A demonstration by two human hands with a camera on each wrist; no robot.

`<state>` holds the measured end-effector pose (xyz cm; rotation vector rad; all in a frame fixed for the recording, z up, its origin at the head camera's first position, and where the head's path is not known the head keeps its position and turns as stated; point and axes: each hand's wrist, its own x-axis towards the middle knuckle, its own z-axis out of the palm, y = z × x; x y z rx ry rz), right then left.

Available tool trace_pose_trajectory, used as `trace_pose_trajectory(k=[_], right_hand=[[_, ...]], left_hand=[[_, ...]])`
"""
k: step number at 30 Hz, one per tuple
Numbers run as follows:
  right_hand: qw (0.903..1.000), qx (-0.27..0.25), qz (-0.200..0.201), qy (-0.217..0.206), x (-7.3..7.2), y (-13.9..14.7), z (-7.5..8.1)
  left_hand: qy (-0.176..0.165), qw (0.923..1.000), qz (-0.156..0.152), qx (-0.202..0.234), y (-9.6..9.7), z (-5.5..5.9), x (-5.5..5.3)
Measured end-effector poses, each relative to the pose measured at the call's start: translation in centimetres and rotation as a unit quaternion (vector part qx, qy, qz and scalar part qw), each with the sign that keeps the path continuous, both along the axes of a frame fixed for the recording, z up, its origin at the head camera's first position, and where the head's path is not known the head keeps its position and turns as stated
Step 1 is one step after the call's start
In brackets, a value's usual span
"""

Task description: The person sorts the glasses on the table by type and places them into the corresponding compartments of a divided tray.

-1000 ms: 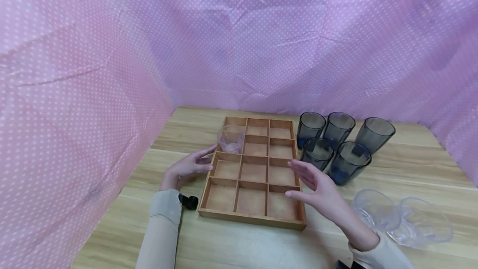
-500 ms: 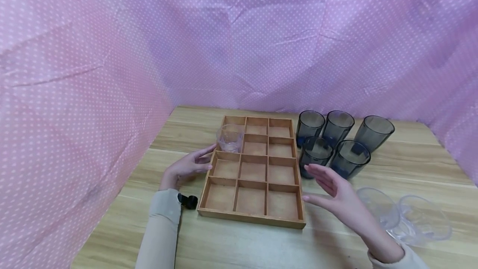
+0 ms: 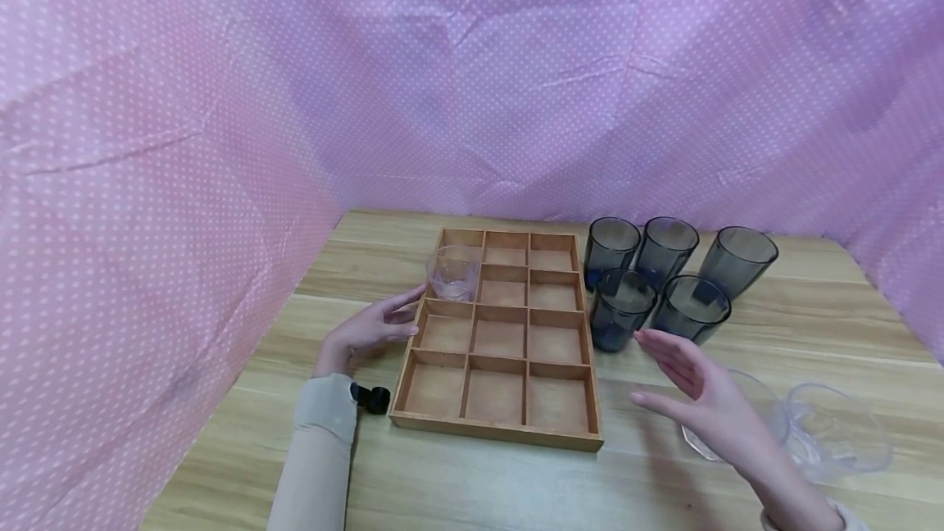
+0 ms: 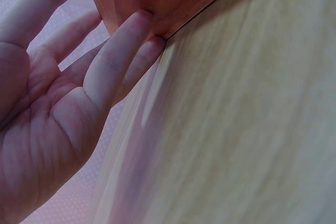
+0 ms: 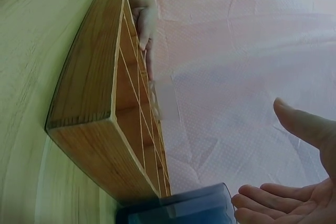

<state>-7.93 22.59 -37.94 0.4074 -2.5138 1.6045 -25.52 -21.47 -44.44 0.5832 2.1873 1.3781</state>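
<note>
A wooden tray (image 3: 496, 434) divided into several square compartments lies on the table in the head view. One clear glass (image 3: 453, 273) stands in a left-column compartment, second row from the back. My left hand (image 3: 372, 328) rests against the tray's left side; in the left wrist view its fingertips (image 4: 137, 23) touch the outer wall. To the right of the tray, my right hand (image 3: 708, 400) hovers with thumb and fingers apart, holding nothing. It partly covers one of two clear glasses (image 3: 839, 428) on the table. In the right wrist view a dark glass (image 5: 181, 208) is close to its fingers.
Several smoky dark glasses (image 3: 622, 310) stand together right of the tray, near the back. Pink dotted cloth (image 3: 472, 105) hangs behind and at the sides of the wooden table (image 3: 442, 482). A black wrist strap piece (image 3: 372, 398) is on the left sleeve.
My right hand has moved right, from over the tray's right edge to beside the clear glasses. The left hand, tray and glasses stay where they were.
</note>
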Motion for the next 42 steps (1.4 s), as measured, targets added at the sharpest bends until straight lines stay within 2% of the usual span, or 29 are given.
trace_pose_trajectory(k=[8, 17, 25, 33, 37, 42], right_hand=[[0.9998, 0.008, -0.013, 0.009, 0.4, 1.2, -0.2], [0.9966, 0.054, -0.055, -0.028, 0.9, 3.3, -0.4], [0.9969, 0.053, -0.058, 0.008, 1.2, 4.9, -1.1], [0.9946, 0.080, -0.063, 0.020, 1.7, 6.9, -1.5], [0.9942, 0.080, -0.071, 0.011, 2.3, 7.6, -1.6], [0.9918, 0.093, -0.084, -0.026, 2.9, 8.6, -1.9]], left_hand=[[-0.005, 0.9999, -0.001, 0.013, 0.0, 0.0, 0.0], [-0.001, 0.9999, -0.006, 0.012, 0.0, 0.0, -0.1], [-0.007, 0.9999, 0.004, 0.009, -0.1, -0.2, 0.0], [-0.011, 0.9999, 0.004, 0.010, -0.1, -0.3, -0.1], [-0.014, 0.9998, 0.004, 0.012, 0.0, -0.3, -0.2], [-0.017, 0.9998, 0.008, 0.011, 0.0, -0.2, -0.1]])
